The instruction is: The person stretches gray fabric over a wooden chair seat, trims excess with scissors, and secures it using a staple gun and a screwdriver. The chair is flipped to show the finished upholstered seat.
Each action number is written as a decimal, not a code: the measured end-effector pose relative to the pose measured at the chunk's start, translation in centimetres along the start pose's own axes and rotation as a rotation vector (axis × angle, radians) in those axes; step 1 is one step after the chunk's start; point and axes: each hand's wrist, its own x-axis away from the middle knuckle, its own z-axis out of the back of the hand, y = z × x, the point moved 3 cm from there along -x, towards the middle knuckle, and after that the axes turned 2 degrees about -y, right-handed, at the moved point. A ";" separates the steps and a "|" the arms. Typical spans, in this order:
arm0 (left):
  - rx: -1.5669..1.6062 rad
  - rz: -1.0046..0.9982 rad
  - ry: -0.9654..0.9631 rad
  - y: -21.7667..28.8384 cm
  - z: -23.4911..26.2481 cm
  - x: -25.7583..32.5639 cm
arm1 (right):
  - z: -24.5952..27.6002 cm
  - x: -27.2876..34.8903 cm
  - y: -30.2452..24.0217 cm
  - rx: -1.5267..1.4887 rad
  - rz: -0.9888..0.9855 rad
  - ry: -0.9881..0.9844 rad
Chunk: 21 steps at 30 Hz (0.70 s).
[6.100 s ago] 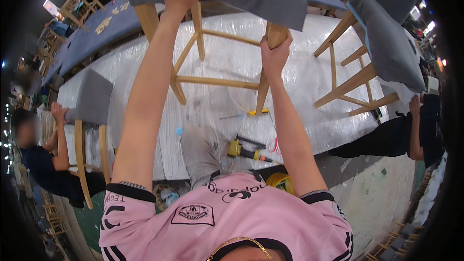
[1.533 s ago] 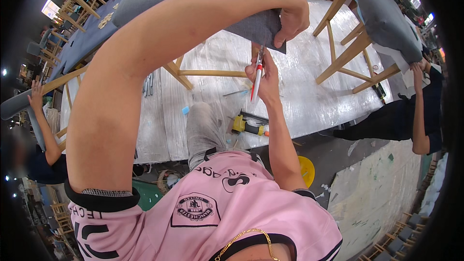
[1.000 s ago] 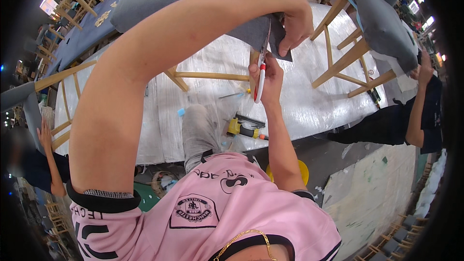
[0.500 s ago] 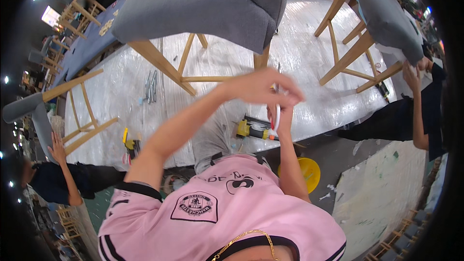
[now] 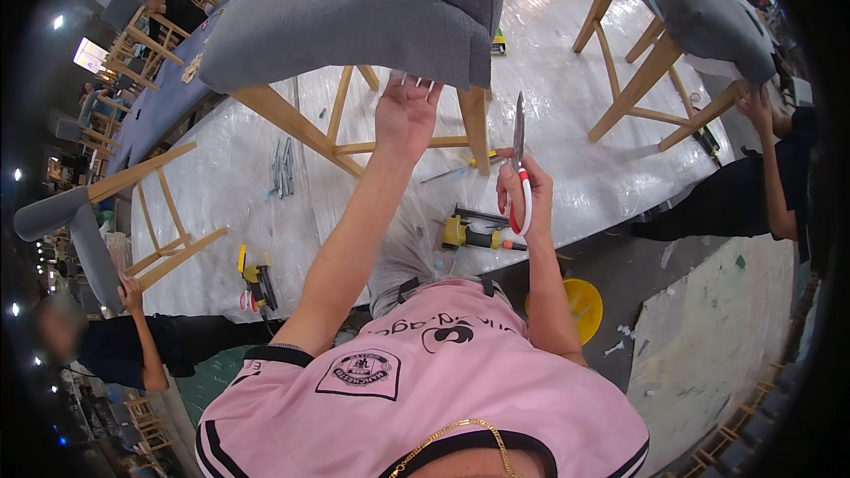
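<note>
A grey upholstered chair [image 5: 328, 18] with wooden legs stands in front of me, its loose fabric edge hanging below the seat. My left hand [image 5: 407, 119] is raised to that edge, palm up, fingers apart, with the fingertips partly hidden under the cloth. To the right of the chair's near leg, my right hand [image 5: 531, 190] is closed round a pair of scissors [image 5: 521, 137]. The scissors have red and white handles; their blades point away from me and look closed together.
On the plastic-covered table [image 5: 345, 230] lie a yellow and black staple gun [image 5: 465, 232], a screwdriver [image 5: 456, 170], metal rods [image 5: 282, 168] and another yellow-black tool [image 5: 257, 283]. Co-workers handle a chair [image 5: 97, 195] at left and another [image 5: 699, 18] at right. A yellow bucket [image 5: 584, 310] stands below.
My left hand has moved from beside my right hand up to the chair's fabric edge. The scissors now point away from me in full view. The view has shifted slightly.
</note>
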 end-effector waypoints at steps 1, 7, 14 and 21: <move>0.013 0.039 -0.056 0.1 1.1 -0.5 | -0.1 0.2 -0.3 -0.001 -0.004 -0.013; 0.354 0.243 -0.231 0.9 1.8 -1.1 | -0.6 0.4 -1.3 -0.094 -0.003 -0.067; 0.324 0.261 -0.463 0.7 1.0 0.6 | -1.1 0.4 -3.2 -0.123 -0.031 -0.029; -0.919 -0.154 -0.494 0.6 -3.6 1.4 | -4.6 -0.5 -7.5 -0.257 0.064 -0.093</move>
